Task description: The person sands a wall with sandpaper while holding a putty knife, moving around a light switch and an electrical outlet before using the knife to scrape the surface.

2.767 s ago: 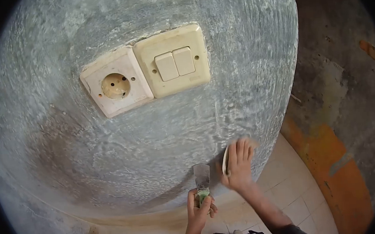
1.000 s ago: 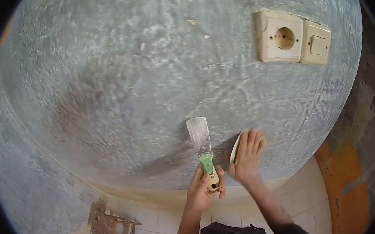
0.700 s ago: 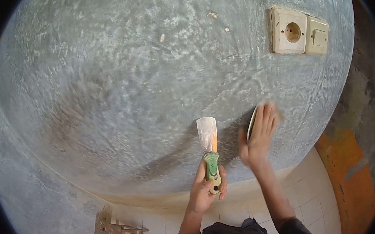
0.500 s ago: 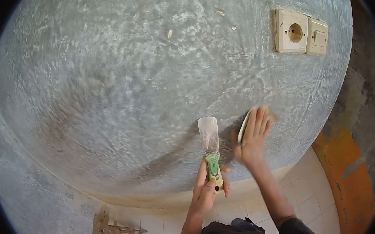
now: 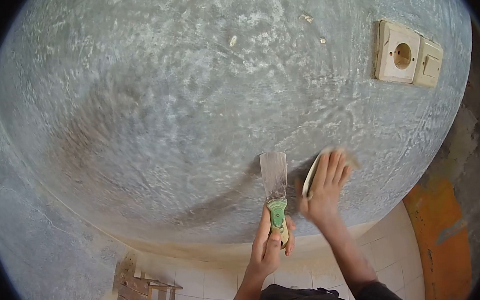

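My left hand [image 5: 266, 248] is wrapped around the green and cream handle of a putty knife [image 5: 275, 176], its thumb lying along the handle. The broad metal blade points up in front of the grey, mottled wall [image 5: 192, 120]. Beside it, my right hand [image 5: 325, 191] presses a pale flat sheet [image 5: 313, 176] to the wall, fingers laid over it. Most of that sheet is hidden under the palm, with a curved edge showing on the left and a blurred corner past the fingertips.
A power socket [image 5: 397, 54] and a light switch [image 5: 428, 63] are set in the wall at upper right. Down at lower left stands a small wooden stool [image 5: 144, 295] on the tiled floor [image 5: 217, 287]. An orange painted surface [image 5: 441, 241] borders the right side.
The view has shifted, so the socket and switch sit further right and lower. My right hand remains on the sheet against the wall; the putty knife stays in my left.
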`<action>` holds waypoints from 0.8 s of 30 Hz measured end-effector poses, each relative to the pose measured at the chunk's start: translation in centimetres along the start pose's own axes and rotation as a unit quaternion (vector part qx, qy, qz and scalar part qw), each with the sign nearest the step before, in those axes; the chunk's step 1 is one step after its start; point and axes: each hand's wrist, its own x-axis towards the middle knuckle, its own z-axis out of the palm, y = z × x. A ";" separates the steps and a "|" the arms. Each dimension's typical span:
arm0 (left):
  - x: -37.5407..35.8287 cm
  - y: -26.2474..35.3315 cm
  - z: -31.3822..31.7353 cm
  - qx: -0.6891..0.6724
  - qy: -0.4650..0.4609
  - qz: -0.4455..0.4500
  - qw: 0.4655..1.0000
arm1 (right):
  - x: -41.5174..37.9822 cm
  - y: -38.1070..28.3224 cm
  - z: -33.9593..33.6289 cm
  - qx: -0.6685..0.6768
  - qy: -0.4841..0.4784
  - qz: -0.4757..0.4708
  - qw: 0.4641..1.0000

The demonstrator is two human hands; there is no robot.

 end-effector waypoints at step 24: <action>-0.6 5.6 -8.4 -0.025 -0.045 -0.032 0.998 | 2.0 -9.5 2.4 0.034 0.028 0.055 0.998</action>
